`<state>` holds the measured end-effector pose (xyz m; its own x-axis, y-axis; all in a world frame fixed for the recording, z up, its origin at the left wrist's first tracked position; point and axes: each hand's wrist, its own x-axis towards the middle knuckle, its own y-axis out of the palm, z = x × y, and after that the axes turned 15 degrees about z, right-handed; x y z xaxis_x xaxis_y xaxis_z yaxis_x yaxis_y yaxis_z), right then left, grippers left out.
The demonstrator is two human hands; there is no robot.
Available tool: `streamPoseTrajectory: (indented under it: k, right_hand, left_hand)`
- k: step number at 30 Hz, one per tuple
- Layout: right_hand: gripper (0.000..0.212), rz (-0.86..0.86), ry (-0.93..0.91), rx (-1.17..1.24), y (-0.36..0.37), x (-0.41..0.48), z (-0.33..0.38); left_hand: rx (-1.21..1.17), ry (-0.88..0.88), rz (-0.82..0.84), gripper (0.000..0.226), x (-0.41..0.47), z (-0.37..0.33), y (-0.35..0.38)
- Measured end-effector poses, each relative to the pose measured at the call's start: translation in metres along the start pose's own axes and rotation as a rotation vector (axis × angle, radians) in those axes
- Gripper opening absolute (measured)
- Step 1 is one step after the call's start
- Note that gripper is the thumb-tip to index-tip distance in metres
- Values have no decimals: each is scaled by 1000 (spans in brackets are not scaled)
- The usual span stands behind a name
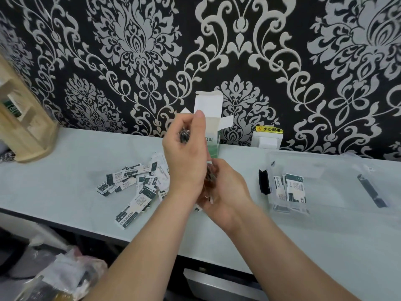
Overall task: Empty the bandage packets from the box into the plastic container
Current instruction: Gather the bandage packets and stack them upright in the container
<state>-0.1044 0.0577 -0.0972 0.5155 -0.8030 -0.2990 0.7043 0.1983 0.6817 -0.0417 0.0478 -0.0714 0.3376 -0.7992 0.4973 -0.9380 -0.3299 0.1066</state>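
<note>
With each grip closed on blurred bandage packets (184,135), left hand (184,157) and right hand (225,190) should square them into one bunch before crossing to the plastic container (329,170).

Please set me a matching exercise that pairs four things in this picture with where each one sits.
Things:
1. white-and-green cardboard box
2. pile of white-and-green paper bandage packets
3. clear plastic container
4. yellow warning sticker

Places:
A. stuck on the patterned wall above a white socket
B. lying loose on the left part of the white counter
C. standing upright by the wall, top flaps open
D. on the counter's right part, a few packets inside

Pairs: 1-C, 2-B, 3-D, 4-A
</note>
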Motion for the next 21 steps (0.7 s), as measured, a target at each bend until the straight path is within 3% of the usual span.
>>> streamPoseTrajectory:
  k: [4,8,10,14,17,21]
  right_hand:
    - [26,-7,-106,42,0,-1,8]
    - [25,15,-152,68,-1,-4,17]
    - [20,120,-167,-52,-1,-6,19]
    - [14,350,-151,-513,-4,-13,29]
    - [17,397,-131,-733,-11,-18,38]
    - [22,425,-123,-870,-16,-24,50]
  left_hand:
    - [-108,-157,32,43,-8,6,9]
    - [-28,-138,80,51,-12,6,13]
    - [5,-151,53,54,-7,1,10]
    - [-45,-287,-112,50,8,-4,-3]
    - [-98,-410,-137,52,10,-6,-6]
    - [-46,-448,-91,51,5,-13,1]
